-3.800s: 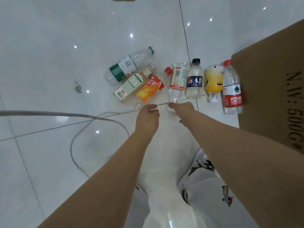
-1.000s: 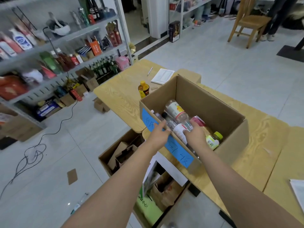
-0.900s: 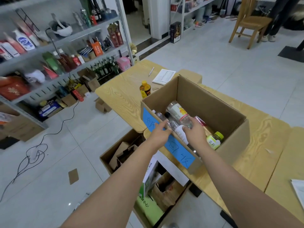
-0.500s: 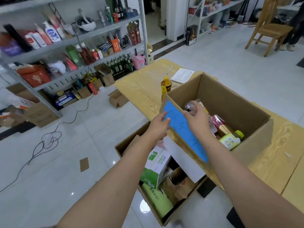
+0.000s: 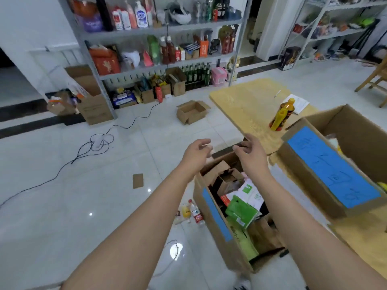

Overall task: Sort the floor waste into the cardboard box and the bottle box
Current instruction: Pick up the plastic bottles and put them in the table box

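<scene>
My left hand [image 5: 198, 152] and my right hand [image 5: 252, 152] hover empty with fingers apart, above the far end of the cardboard box [image 5: 217, 225] on the floor. That box has a blue tape strip and holds flattened cartons and green packaging. The bottle box [image 5: 314, 174], with a blue handwritten label, stands on the wooden table [image 5: 247, 101] to the right of my hands. A few plastic bottles [image 5: 193, 213] lie on the white floor left of the cardboard box. A flat cardboard scrap [image 5: 138, 180] lies on the tiles further left.
An orange-yellow bottle [image 5: 281, 115] stands on the table beside a notepad [image 5: 298, 103]. A small open carton [image 5: 191, 111] and a black cable [image 5: 92, 145] lie on the floor. Metal shelves [image 5: 159, 51] full of goods line the back. A wooden chair [image 5: 377, 80] is at the right edge.
Both hands have pulled back out of the bottle box, empty, and moved left over the cardboard box on the floor. My view has swung left and down.
</scene>
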